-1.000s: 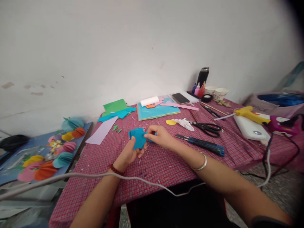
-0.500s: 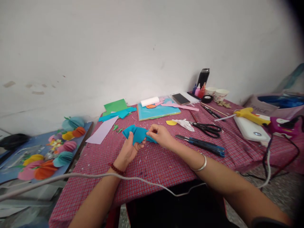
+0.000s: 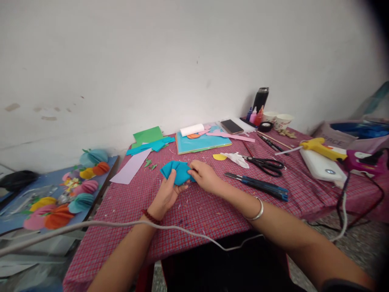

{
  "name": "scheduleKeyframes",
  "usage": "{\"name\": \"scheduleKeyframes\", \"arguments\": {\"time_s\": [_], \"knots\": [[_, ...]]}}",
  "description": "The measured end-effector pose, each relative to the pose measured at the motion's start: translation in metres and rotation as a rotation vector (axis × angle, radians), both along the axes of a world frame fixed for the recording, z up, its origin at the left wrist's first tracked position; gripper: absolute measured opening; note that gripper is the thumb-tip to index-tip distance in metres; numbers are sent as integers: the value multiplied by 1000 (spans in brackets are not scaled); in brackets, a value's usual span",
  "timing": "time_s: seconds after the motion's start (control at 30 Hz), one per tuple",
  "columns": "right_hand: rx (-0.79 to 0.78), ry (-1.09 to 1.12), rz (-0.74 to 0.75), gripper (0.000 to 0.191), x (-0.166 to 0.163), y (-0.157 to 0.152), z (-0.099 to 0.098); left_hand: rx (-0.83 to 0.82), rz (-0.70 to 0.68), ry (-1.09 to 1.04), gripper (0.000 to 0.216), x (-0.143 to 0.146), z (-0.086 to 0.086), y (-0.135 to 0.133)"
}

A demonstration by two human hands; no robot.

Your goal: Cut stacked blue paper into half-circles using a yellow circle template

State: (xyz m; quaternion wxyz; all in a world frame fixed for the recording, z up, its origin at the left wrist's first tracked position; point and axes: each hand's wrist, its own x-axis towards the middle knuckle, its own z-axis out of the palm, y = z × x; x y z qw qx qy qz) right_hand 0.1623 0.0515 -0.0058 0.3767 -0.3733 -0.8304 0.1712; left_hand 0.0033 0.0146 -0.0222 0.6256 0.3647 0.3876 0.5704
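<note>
Paper (image 3: 182, 174), blue, layered, held between the hands above the bench. Left hand (image 3: 168, 192) clasps it from near left, thumb on top, fingers beneath; right hand (image 3: 204, 177) pinches its right edge. Bench (image 3: 121, 205) wears red checked cloth. Right of the paper: utility knife (image 3: 259, 187), black scissors (image 3: 265, 164). Beyond it, left: green sheet (image 3: 148, 135). Farther behind it: pale, scuffed wall (image 3: 146, 61).

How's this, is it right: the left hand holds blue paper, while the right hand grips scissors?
Not quite: the left hand holds blue paper, but the head view shows the right hand pinching its edge; the scissors lie on the tablecloth.
</note>
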Motion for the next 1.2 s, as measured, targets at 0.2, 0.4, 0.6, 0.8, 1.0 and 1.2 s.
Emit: {"name": "scheduleKeyframes", "arguments": {"time_s": [0.2, 0.4, 0.6, 0.8, 1.0, 1.2], "knots": [[-7, -8, 4, 8, 0, -1, -3, -7, 47, -70, 29, -5, 4, 2], [-156, 293, 167, 5, 0, 0, -2, 38, 219, 3, 36, -3, 5, 3], [-745, 691, 259, 26, -1, -1, 2, 245, 443, 295, 21, -6, 2, 0], [-953, 905, 345, 39, -5, -2, -1, 282, 349, 263, 18, 0, -6, -1], [-746, 811, 323, 35, -3, -1, -1, -59, -34, -248, 14, 5, 2, -3], [-421, 590, 348, 23, -2, -4, -1, -156, 11, -333, 9, 3, 8, -4]]}}
